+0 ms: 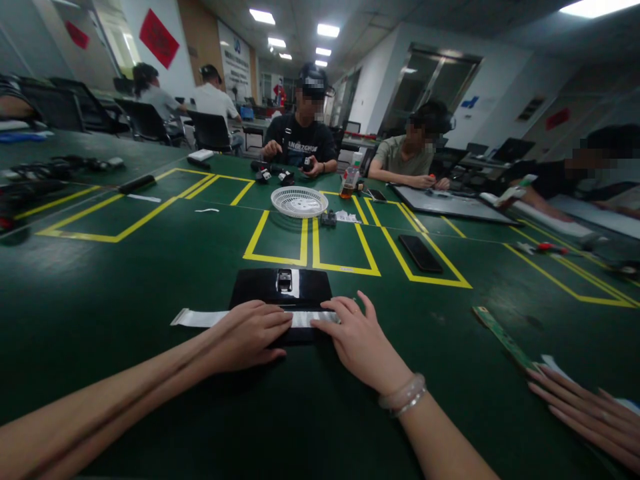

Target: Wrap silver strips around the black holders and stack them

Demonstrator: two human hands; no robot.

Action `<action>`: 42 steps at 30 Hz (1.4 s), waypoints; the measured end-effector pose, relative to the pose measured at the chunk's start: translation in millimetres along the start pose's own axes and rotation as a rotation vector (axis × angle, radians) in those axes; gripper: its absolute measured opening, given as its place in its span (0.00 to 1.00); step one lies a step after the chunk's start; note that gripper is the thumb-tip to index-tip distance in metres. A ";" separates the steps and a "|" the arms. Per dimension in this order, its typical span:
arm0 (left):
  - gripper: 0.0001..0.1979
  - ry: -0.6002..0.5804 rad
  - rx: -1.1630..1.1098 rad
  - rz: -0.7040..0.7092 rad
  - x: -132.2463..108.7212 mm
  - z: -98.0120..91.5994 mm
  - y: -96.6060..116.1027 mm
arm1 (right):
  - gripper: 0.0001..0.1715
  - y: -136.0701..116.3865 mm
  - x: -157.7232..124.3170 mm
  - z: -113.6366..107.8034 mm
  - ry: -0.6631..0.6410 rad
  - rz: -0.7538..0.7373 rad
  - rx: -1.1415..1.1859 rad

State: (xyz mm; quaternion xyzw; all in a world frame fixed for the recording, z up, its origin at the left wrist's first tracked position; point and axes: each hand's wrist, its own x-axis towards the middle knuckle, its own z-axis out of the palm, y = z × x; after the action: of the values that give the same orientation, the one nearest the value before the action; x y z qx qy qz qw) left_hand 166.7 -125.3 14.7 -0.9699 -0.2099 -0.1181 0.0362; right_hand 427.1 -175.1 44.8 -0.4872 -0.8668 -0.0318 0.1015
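Observation:
A glossy black plastic piece [255,285] lies on the green table in front of me, with a small metallic fitting [285,281] near its far edge. Across it runs a flat white ribbon cable [200,319], its connector end sticking out to the left. My left hand [250,337] rests flat on the cable's middle, fingers stretched to the right. The fingertips of my right hand [363,343] touch the cable's right end, which they partly cover. Its fingers are spread, with one raised off the cable.
Beyond are a white basket [299,202], a dark phone [420,253] and yellow tape outlines. At right, another person's hand [585,407] rests by a green circuit strip [503,337]. Dark cables [55,170] lie at far left. Several people sit around the table.

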 end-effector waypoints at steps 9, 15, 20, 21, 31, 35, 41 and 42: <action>0.24 -0.014 -0.001 -0.062 2.3 -3.9 -1.7 | 0.27 -6.8 0.0 3.6 -0.038 -0.008 -0.013; 0.43 -0.013 0.004 -0.179 -0.3 1.8 -20.3 | 0.28 -9.8 -0.6 3.2 0.011 0.000 -0.005; 0.41 -0.016 -0.042 -0.169 3.2 0.9 -22.2 | 0.29 -6.6 1.1 -0.3 0.065 0.023 0.011; 0.40 -0.005 -0.047 -0.169 3.8 -0.4 -22.1 | 0.29 -4.7 1.2 -0.5 0.081 0.035 0.016; 0.36 0.178 0.098 -0.530 -45.4 -31.6 -107.8 | 0.23 10.8 1.6 5.5 0.137 0.116 0.087; 0.43 0.327 0.232 -0.717 -104.9 -32.0 -165.8 | 0.20 10.5 1.0 5.1 0.097 0.130 0.100; 0.37 0.590 0.367 -0.843 -196.1 -26.6 -220.3 | 0.16 13.5 -0.2 6.8 0.068 0.137 0.094; 0.34 0.602 0.354 -0.836 -205.4 -28.2 -223.5 | 0.15 13.8 -0.1 7.2 0.066 0.136 0.092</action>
State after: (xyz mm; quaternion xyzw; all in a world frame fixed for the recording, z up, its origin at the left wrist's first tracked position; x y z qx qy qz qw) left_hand -113.8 -7.4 -3.6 -0.7062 -0.5747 -0.3579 0.2073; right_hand 437.9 -166.9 37.2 -0.5387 -0.8282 -0.0011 0.1544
